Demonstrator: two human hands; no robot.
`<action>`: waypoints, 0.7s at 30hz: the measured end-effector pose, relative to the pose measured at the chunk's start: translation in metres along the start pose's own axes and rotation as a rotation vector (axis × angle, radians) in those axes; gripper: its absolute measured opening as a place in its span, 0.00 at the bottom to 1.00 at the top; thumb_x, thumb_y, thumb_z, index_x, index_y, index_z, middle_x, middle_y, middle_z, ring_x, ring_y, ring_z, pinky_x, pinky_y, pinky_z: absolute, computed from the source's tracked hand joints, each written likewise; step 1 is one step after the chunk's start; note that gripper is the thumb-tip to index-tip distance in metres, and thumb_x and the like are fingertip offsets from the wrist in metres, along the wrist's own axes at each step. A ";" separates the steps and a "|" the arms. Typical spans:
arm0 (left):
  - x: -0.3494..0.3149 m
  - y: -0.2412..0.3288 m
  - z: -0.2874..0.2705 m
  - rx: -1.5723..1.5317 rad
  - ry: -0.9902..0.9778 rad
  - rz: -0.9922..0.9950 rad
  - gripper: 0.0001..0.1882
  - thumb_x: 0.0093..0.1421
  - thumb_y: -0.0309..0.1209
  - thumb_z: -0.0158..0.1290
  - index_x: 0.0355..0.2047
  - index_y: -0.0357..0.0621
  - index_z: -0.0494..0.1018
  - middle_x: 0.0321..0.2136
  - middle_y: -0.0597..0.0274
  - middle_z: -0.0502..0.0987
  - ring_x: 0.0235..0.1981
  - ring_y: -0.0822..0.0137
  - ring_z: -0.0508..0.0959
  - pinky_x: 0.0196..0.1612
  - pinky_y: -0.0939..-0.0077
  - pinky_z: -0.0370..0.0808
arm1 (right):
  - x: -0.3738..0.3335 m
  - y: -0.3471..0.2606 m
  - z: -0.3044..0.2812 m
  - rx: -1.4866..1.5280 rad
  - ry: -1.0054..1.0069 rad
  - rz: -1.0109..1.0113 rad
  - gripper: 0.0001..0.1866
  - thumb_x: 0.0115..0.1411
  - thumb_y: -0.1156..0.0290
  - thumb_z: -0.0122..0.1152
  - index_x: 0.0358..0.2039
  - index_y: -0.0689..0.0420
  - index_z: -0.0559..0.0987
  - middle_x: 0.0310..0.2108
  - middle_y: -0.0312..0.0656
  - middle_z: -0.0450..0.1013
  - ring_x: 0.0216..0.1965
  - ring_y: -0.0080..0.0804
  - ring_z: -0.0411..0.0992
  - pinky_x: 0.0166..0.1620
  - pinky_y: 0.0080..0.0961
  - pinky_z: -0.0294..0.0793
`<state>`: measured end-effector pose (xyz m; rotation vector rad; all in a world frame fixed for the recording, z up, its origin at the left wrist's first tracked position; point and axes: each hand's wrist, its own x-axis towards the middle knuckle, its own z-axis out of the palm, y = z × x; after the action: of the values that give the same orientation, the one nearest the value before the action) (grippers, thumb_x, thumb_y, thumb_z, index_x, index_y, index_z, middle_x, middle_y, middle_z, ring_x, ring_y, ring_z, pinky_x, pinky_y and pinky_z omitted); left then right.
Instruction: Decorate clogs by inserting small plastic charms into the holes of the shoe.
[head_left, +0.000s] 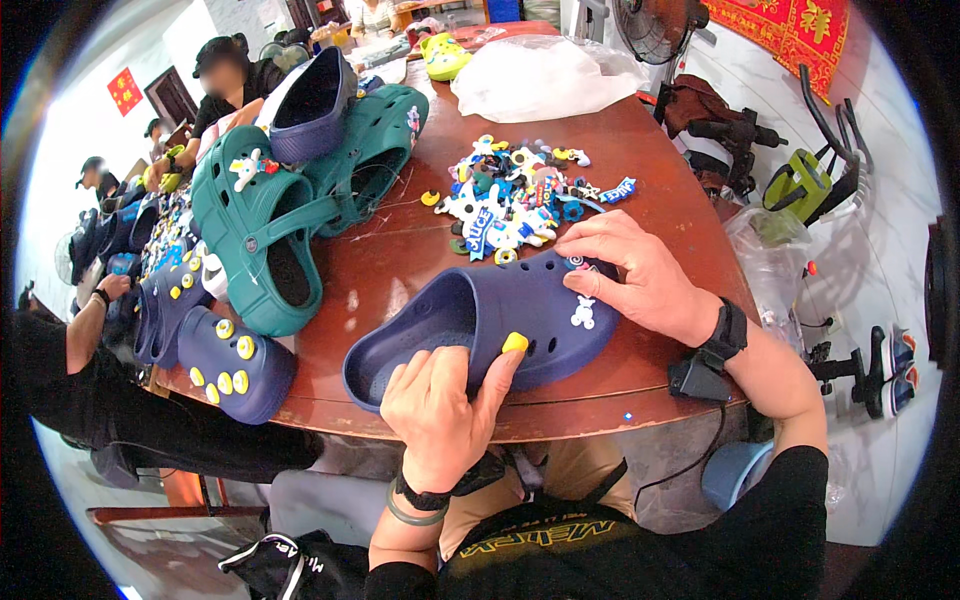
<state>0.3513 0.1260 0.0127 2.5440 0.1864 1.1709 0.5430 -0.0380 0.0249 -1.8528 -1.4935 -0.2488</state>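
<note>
A navy clog (415, 330) lies near the table edge before me, its heel toward my left. My left hand (440, 410) grips its near side, with the fingers reaching into the foot opening and hidden there. The thumb presses by a yellow shoe charm (515, 342) on the clog's upper. Across the toe rests my right hand (645, 275), its fingertips bent onto the top of the clog. Below those fingers a white figure-shaped charm (583, 312) sits on the toe, and another small charm is partly covered.
Loose charms form a pile (520, 195) beyond the clog. Green clogs (255, 215) are stacked at the left, near a navy clog with yellow charms (235, 365). A white plastic bag (550, 80) lies farther back. Co-workers (225, 80) sit along the left side.
</note>
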 end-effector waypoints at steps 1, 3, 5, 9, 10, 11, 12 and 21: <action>0.000 0.000 0.000 -0.001 0.000 0.000 0.23 0.54 0.41 0.62 0.17 0.42 0.62 0.14 0.54 0.62 0.17 0.52 0.64 0.23 0.62 0.58 | 0.001 -0.002 0.002 -0.001 0.000 0.000 0.17 0.58 0.65 0.63 0.45 0.60 0.78 0.44 0.45 0.74 0.48 0.43 0.69 0.52 0.35 0.67; 0.000 0.000 0.001 -0.015 -0.002 -0.012 0.23 0.54 0.41 0.62 0.17 0.42 0.62 0.14 0.54 0.62 0.17 0.52 0.64 0.23 0.62 0.58 | 0.005 -0.006 0.006 -0.028 0.113 -0.047 0.09 0.57 0.67 0.63 0.33 0.58 0.77 0.33 0.44 0.72 0.40 0.42 0.69 0.46 0.37 0.68; 0.000 -0.002 0.001 0.002 0.003 0.026 0.23 0.51 0.40 0.65 0.16 0.44 0.62 0.13 0.58 0.62 0.16 0.56 0.64 0.22 0.64 0.58 | 0.007 -0.006 0.009 -0.008 0.127 -0.014 0.08 0.57 0.68 0.63 0.29 0.58 0.74 0.29 0.43 0.69 0.37 0.41 0.68 0.43 0.37 0.67; -0.001 -0.003 -0.001 0.021 0.002 0.069 0.23 0.49 0.41 0.67 0.15 0.47 0.61 0.13 0.62 0.61 0.15 0.60 0.64 0.21 0.66 0.57 | 0.019 -0.012 0.010 -0.010 0.047 0.038 0.13 0.56 0.72 0.61 0.20 0.57 0.67 0.22 0.43 0.63 0.29 0.42 0.64 0.34 0.38 0.64; -0.002 -0.003 -0.001 0.021 0.001 0.069 0.23 0.49 0.41 0.67 0.15 0.47 0.61 0.13 0.62 0.61 0.15 0.60 0.64 0.21 0.66 0.57 | 0.020 -0.011 0.011 -0.010 0.047 0.039 0.13 0.56 0.72 0.61 0.20 0.57 0.67 0.22 0.43 0.63 0.29 0.42 0.64 0.34 0.38 0.64; -0.002 -0.002 -0.001 0.016 0.000 0.065 0.23 0.49 0.41 0.66 0.15 0.47 0.61 0.13 0.62 0.61 0.15 0.60 0.64 0.21 0.66 0.57 | 0.022 -0.010 0.012 -0.012 0.058 -0.008 0.13 0.55 0.74 0.61 0.20 0.58 0.66 0.21 0.42 0.62 0.26 0.39 0.63 0.32 0.35 0.63; -0.002 -0.003 -0.001 0.010 -0.002 0.060 0.24 0.49 0.41 0.66 0.16 0.47 0.61 0.13 0.62 0.61 0.15 0.60 0.64 0.21 0.66 0.57 | 0.022 -0.010 0.013 -0.014 0.070 -0.054 0.13 0.55 0.76 0.61 0.19 0.58 0.66 0.20 0.41 0.61 0.23 0.36 0.61 0.29 0.32 0.61; -0.001 -0.002 -0.001 0.017 -0.001 0.063 0.23 0.49 0.41 0.66 0.16 0.46 0.62 0.13 0.62 0.61 0.15 0.59 0.64 0.21 0.66 0.57 | 0.019 -0.014 0.013 -0.103 0.130 -0.124 0.08 0.55 0.76 0.59 0.21 0.59 0.71 0.21 0.45 0.64 0.26 0.44 0.66 0.30 0.38 0.67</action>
<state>0.3496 0.1278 0.0120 2.5826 0.1177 1.1961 0.5324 -0.0143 0.0315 -1.7888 -1.5321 -0.5050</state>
